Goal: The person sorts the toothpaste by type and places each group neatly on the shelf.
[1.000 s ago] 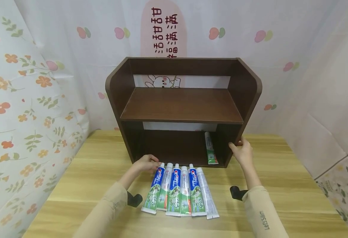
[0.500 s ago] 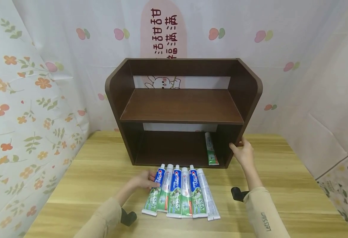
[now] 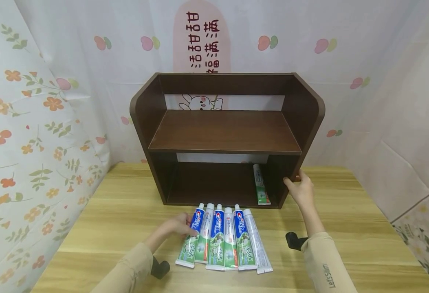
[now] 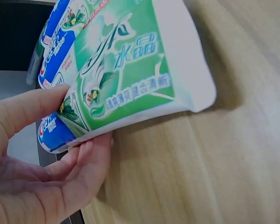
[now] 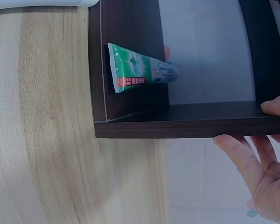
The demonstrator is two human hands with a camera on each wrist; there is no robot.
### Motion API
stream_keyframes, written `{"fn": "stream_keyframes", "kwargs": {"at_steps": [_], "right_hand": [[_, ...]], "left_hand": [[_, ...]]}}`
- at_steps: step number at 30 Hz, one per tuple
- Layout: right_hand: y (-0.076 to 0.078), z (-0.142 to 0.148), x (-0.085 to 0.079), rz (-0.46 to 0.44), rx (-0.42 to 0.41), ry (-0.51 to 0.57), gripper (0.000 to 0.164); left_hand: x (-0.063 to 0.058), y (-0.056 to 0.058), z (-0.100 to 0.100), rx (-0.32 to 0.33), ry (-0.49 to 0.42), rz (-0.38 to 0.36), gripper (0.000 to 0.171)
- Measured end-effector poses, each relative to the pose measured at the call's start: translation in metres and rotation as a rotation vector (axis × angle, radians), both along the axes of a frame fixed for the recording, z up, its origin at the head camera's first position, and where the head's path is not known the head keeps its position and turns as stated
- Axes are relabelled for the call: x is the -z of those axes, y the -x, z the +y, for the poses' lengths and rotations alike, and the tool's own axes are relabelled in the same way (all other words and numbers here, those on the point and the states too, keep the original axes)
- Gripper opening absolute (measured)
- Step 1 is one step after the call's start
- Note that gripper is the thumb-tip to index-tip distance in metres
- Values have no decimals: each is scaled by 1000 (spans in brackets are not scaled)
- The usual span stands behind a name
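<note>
My left hand (image 3: 179, 225) pinches the leftmost blue-and-green toothpaste tube (image 3: 189, 249) in a row on the table. In the left wrist view its thumb lies on the printed face of that tube (image 4: 126, 70), with fingers under the side edge. Beside it lie several more toothpaste tubes (image 3: 216, 248), caps toward the shelf, the rightmost (image 3: 257, 244) showing its pale back. My right hand (image 3: 301, 190) grips the right side panel of a dark brown shelf (image 3: 223, 130), thumb and fingers on opposite faces. One green-and-white toothpaste tube (image 5: 133, 70) lies in the lower compartment, near its right wall.
The shelf's lower front edge (image 3: 221, 205) is close beyond the caps. The upper shelf board (image 3: 221, 132) overhangs the lower compartment. Wood-grain table (image 3: 108, 228) extends on both sides, with a printed cloth (image 3: 346, 101) behind and floral cloth (image 3: 34, 134) on the left.
My left hand has moved from the cap end of the leftmost toothpaste tube down to its middle and now pinches it there. The right hand stays on the shelf's side panel.
</note>
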State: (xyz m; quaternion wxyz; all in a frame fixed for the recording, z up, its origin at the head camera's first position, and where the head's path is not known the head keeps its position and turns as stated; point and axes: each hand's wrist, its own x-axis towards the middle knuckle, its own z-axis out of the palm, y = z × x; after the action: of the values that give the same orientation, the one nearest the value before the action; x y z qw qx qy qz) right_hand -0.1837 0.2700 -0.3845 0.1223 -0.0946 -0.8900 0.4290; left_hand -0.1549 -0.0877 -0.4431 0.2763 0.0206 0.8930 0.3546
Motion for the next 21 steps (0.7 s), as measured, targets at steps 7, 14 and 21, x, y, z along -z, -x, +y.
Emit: {"fn": "stream_keyframes", "kwargs": {"at_steps": [7, 14, 21], "right_hand": [[1, 0, 1, 9, 9, -1, 38], [1, 0, 0, 4, 11, -8, 39], [-1, 0, -1, -18, -2, 16, 37]], "left_hand": [[-4, 2, 3, 84, 29, -36, 25], [-3, 3, -1, 38, 6, -76, 24], [-5, 2, -3, 14, -7, -109, 26]]}}
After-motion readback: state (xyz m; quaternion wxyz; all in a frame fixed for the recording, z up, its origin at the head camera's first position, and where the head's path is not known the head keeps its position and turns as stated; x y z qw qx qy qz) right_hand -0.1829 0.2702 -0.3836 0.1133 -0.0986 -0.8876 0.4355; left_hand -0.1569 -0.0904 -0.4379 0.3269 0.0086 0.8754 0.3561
